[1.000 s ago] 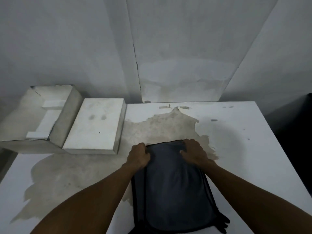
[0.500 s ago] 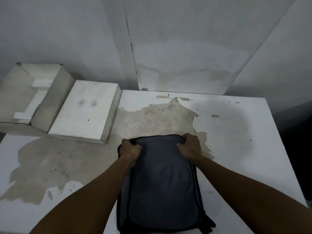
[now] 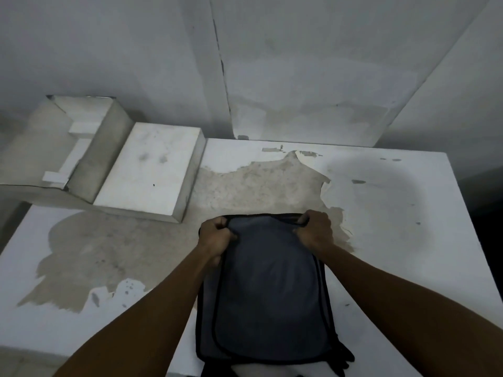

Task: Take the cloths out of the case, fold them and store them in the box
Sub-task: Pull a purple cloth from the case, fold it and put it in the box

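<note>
A dark blue-grey fabric case [image 3: 268, 300] with black edging lies flat on the white table [image 3: 394, 240], near the front edge. My left hand [image 3: 216, 238] grips its far left corner with curled fingers. My right hand [image 3: 315, 231] grips the far right corner the same way. No cloths show; the case's inside is hidden. An open white box [image 3: 81, 148] sits at the table's far left, with its lid [image 3: 152, 167] lying right beside it.
The table's paint is peeled away in a large brownish patch [image 3: 258, 186] between the box and the case. Grey walls close off the back. The table's right edge drops into a dark gap [image 3: 479, 213].
The view has tilted down and shifted. Both hands stay gripped on the case's far corners; the case has slid slightly nearer the front edge.
</note>
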